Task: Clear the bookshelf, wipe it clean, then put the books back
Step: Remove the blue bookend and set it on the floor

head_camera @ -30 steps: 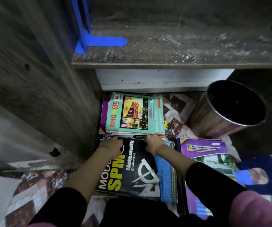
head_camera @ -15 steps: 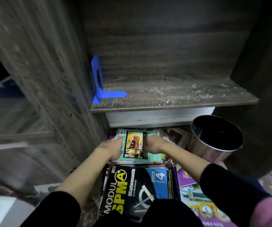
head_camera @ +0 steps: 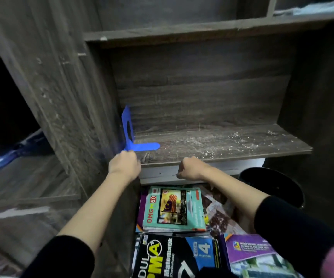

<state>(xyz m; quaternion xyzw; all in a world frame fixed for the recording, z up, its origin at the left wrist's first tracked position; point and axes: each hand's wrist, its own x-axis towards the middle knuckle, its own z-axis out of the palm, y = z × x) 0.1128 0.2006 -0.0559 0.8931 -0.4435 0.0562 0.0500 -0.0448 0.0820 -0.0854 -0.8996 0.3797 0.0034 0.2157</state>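
The left hand [head_camera: 125, 165] is curling its grip just under the blue bookend [head_camera: 129, 133]; contact cannot be told. The right hand [head_camera: 192, 168] is hovering with its grip closed and holding nothing, at the front edge of the dusty shelf [head_camera: 232, 145]. The books [head_camera: 174, 209] are lying stacked on the floor below.

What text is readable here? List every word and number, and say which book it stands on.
"OMG 60": cover of the teal book.
"DUL" and "PMA+": black book, the first letters hidden.
"Matematik": the same black book.
"4": blue panel on the black book.
Purple book: print too blurred to read.
Small print on the teal book: unreadable.
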